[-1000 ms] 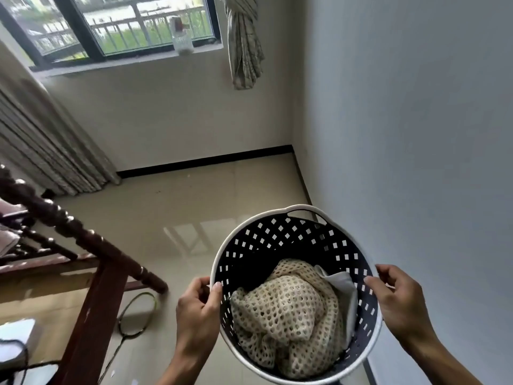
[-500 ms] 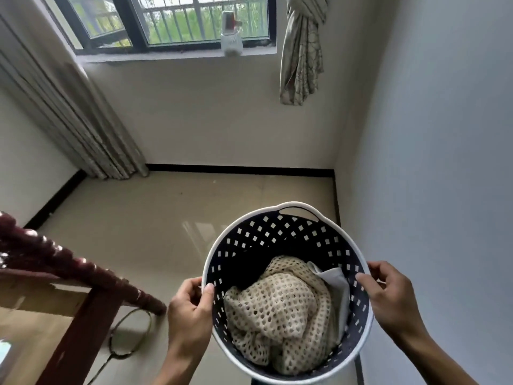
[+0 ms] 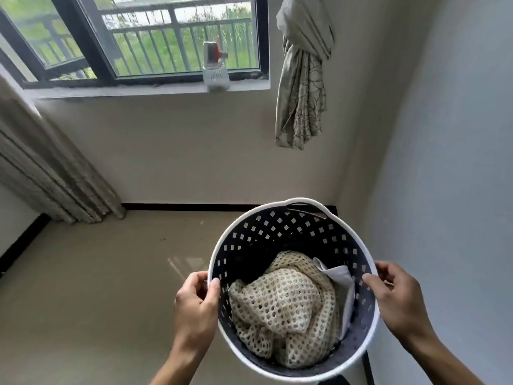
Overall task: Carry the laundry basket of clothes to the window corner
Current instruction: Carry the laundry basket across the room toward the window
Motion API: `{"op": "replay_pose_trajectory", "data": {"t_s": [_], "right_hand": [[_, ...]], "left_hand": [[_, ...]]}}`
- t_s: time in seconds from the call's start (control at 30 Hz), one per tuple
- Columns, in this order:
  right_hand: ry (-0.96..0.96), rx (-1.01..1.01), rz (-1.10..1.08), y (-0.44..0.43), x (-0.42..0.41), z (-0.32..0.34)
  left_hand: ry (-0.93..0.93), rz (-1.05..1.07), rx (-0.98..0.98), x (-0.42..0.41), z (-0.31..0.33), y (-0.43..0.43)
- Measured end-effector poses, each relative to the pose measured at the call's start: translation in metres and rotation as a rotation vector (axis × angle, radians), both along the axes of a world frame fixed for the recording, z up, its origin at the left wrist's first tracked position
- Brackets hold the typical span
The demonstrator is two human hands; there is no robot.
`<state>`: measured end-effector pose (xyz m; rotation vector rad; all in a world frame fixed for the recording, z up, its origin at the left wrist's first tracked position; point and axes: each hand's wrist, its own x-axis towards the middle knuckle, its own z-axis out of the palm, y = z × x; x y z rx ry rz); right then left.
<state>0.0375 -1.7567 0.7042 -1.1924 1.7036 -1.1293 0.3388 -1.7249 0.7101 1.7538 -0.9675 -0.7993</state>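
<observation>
— Laundry basket point(image 3: 251, 247) first: where do we have it?

— Between our two hands, held up off the floor point(image 3: 97, 287). It is dark with square holes in its wall and a white rim, and a handle slot shows on the side far from us.

— And the grip?

— Our left hand point(image 3: 194, 304) is closed on the rim at its side, thumb hooked over the edge into the basket, fingers on the outside. Our right hand point(image 3: 397, 298) is closed on the opposite rim the same way — thumb inside, fingers curled round the outer edge.

— What lies inside?

— A cream open-knit garment point(image 3: 283, 304), bunched up, fills most of the bottom. A pale grey cloth point(image 3: 340, 279) is tucked against the wall on the right-hand side, just beside the knit and touching it.

— What is beyond the hands?

— Ahead of the basket the two walls meet in a corner, with a black skirting strip point(image 3: 194, 207) along the foot. Above and ahead of the left hand is the window point(image 3: 138, 37), and a small white container point(image 3: 216, 76) stands on its sill. A knotted curtain point(image 3: 302, 79) hangs ahead of the right hand, well above the basket — another, pleated curtain point(image 3: 50, 168) falls far out beyond the left hand.
</observation>
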Motion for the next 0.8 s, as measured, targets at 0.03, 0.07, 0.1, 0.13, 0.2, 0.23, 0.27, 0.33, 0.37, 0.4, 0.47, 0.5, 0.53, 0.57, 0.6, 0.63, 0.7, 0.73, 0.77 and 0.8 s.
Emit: {"op": "replay_pose_trajectory", "data": {"t_s": [0.03,0.07,0.1,0.13,0.2,0.23,0.27,0.33,0.37,0.4,0.47,0.5,0.53,0.57,0.6,0.63,0.7,0.73,0.77,0.8], "right_hand": [[-0.005,-0.006,0.003,-0.019,0.003,-0.001],[-0.008,-0.006,0.014,-0.043,0.007,-0.003],[-0.009,-0.002,0.032,-0.071,0.012,-0.008],[-0.012,0.005,0.052,-0.098,0.017,-0.012],[-0.019,0.030,0.105,-0.153,0.029,-0.023],[-0.013,0.039,0.134,-0.180,0.037,-0.028],[-0.001,0.048,0.165,-0.207,0.044,-0.032],[0.019,0.068,0.245,-0.260,0.061,-0.035],[0.027,0.079,0.288,-0.285,0.071,-0.035],[0.038,0.087,0.334,-0.310,0.082,-0.034],[0.064,0.094,0.427,-0.360,0.107,-0.029],[0.077,0.090,0.477,-0.382,0.122,-0.025],[0.088,0.078,0.528,-0.402,0.138,-0.021],[0.098,0.066,0.582,-0.421,0.156,-0.018],[0.099,0.060,0.633,-0.437,0.173,-0.017],[0.102,0.057,0.676,-0.452,0.191,-0.016],[0.109,0.052,0.744,-0.481,0.231,-0.019],[0.111,0.056,0.765,-0.493,0.251,-0.022],[0.114,0.061,0.782,-0.504,0.273,-0.025],[0.110,0.064,0.796,-0.514,0.295,-0.028]], "left_hand": [[0.007,-0.002,-0.003,0.002,0.000,-0.016],[0.005,0.007,0.001,0.006,-0.002,-0.035],[-0.003,0.029,0.010,0.011,-0.008,-0.057],[-0.009,0.055,0.022,0.016,-0.014,-0.076],[-0.008,0.112,0.049,0.025,-0.024,-0.114],[-0.007,0.146,0.057,0.030,-0.029,-0.132],[-0.005,0.186,0.063,0.035,-0.033,-0.149],[0.008,0.271,0.071,0.047,-0.037,-0.181],[0.016,0.317,0.070,0.054,-0.037,-0.195],[0.021,0.363,0.069,0.062,-0.037,-0.209],[0.026,0.445,0.064,0.078,-0.037,-0.231],[0.031,0.485,0.061,0.085,-0.037,-0.239],[0.038,0.529,0.052,0.092,-0.036,-0.246],[0.045,0.572,0.045,0.101,-0.036,-0.252],[0.052,0.612,0.043,0.109,-0.037,-0.257],[0.057,0.646,0.040,0.118,-0.039,-0.263],[0.055,0.707,0.047,0.140,-0.045,-0.276],[0.052,0.734,0.057,0.153,-0.049,-0.283],[0.047,0.758,0.066,0.169,-0.052,-0.290],[0.044,0.779,0.071,0.185,-0.055,-0.298]]}}
